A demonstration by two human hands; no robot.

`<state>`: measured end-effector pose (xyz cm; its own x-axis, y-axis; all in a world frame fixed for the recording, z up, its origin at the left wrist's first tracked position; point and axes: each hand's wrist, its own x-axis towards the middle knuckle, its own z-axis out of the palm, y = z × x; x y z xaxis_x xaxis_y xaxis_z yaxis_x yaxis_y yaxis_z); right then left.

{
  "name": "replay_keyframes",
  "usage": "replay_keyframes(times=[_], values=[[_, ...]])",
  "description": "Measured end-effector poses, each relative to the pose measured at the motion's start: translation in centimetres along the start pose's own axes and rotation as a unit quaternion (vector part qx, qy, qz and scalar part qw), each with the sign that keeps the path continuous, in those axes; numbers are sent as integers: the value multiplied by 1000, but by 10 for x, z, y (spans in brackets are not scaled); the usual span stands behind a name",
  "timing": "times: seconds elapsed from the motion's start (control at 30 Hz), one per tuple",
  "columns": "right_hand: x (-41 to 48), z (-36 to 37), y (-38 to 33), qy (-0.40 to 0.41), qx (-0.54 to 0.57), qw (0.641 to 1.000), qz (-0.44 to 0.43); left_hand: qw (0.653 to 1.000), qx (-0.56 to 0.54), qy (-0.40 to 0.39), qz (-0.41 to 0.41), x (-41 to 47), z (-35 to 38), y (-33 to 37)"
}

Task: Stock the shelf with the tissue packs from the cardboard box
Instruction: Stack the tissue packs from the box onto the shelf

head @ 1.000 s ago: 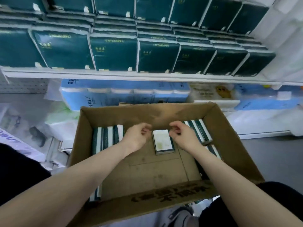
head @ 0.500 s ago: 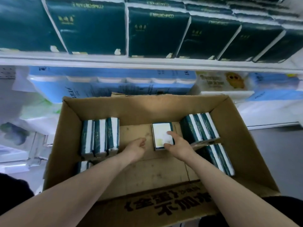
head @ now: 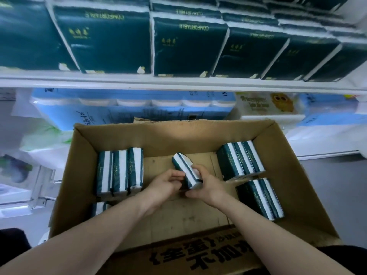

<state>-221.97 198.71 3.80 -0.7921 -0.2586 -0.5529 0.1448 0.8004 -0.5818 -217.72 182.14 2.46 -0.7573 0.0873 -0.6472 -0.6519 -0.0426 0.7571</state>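
tissue pack (head: 185,169) tilted | between left hand (head: 166,182), right hand (head: 208,183) (both gripping)

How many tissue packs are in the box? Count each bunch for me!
Left row: 3
Near left pack: 1 showing
Held pack: 1
Far right row: 3
Near right pair: 2 showing
Total: 10 showing

Bare-armed left hand (head: 163,184), right hand (head: 210,186); black clothing (head: 12,240) below.
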Motion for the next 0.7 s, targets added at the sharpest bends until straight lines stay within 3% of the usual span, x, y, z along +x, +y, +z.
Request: replay_keyframes(times=[0.1,0.27,0.4,0.57,0.7], values=[[-5,-8,-6,65,-13,998,-11,999,4,-7,39,-7,-3,12],[-7,-27,-8,87,192,977,17,991,36,36,123,-22,-4,32],[-18,-41,-15,53,318,947,-3,983,74,43,164,-34,-7,40],[-42,-51,-22,20,307,951,-28,978,68,53,192,-57,-8,46],[-65,-61,-31,42,302,950,-61,972,64,62,219,-78,-12,52]])
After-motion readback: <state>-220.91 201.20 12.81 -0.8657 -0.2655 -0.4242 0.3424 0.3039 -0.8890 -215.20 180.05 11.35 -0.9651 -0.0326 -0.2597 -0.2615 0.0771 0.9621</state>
